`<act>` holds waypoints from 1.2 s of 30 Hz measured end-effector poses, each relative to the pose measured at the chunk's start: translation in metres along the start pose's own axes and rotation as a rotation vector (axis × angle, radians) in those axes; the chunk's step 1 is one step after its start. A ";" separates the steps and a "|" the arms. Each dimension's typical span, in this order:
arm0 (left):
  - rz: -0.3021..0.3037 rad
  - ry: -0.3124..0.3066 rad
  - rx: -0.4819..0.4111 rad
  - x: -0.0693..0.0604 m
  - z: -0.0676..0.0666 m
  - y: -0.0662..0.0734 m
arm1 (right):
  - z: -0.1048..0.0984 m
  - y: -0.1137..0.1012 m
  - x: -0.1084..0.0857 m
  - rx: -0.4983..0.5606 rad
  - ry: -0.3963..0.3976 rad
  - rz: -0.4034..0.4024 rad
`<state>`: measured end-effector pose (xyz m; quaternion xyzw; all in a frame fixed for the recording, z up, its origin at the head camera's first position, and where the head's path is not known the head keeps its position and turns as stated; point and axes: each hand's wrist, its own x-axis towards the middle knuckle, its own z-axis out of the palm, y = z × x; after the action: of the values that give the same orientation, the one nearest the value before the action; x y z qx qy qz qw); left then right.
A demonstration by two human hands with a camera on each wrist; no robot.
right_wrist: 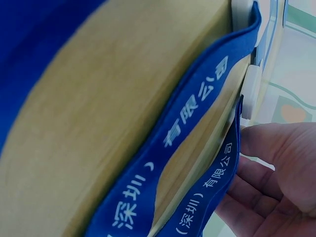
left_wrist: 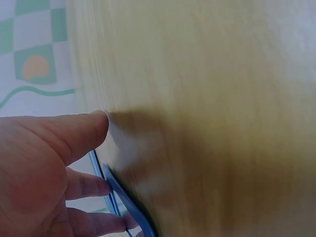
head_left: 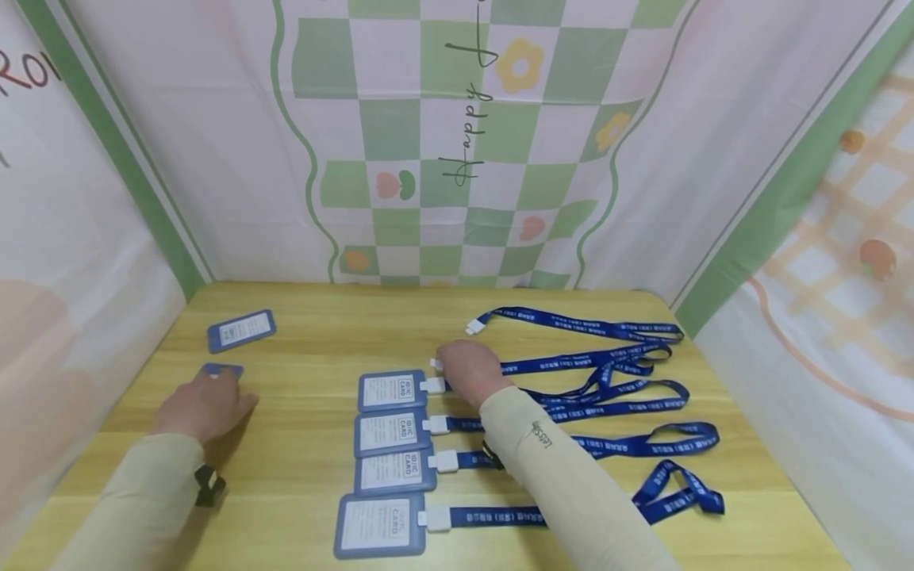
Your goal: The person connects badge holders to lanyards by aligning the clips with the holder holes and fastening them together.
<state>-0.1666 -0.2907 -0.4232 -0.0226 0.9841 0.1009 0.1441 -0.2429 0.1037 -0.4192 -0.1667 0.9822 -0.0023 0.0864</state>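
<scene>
On the left side, my left hand [head_left: 205,406] lies with its fingertips on a blue card holder [head_left: 224,370], which it mostly covers. In the left wrist view the thumb stands apart from that holder's edge [left_wrist: 129,203]. Another blue card holder [head_left: 241,330] lies just beyond. My right hand [head_left: 472,370] pinches a dark blue lanyard [head_left: 546,363] near its white clip [head_left: 435,363], which pokes out past the fingers. The right wrist view shows thumb and fingers at a printed strap [right_wrist: 210,185]; the exact fingertip contact is partly hidden.
Several card holders [head_left: 389,433] joined to lanyards lie in a column in the middle of the wooden table [head_left: 300,492]. A loose lanyard [head_left: 571,321] lies at the back right. Strap loops spread to the right. Patterned cloth [head_left: 446,127] hangs behind the table.
</scene>
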 end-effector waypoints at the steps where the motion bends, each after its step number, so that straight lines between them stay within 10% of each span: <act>1: 0.004 0.004 -0.001 0.000 0.000 0.001 | 0.000 0.000 0.000 -0.001 0.001 0.000; 36: 0.090 0.078 0.020 -0.003 0.006 0.022 | 0.002 0.000 0.001 0.002 0.000 0.014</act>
<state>-0.1633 -0.2678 -0.4238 0.0194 0.9900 0.0967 0.1010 -0.2432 0.1032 -0.4216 -0.1595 0.9834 -0.0026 0.0868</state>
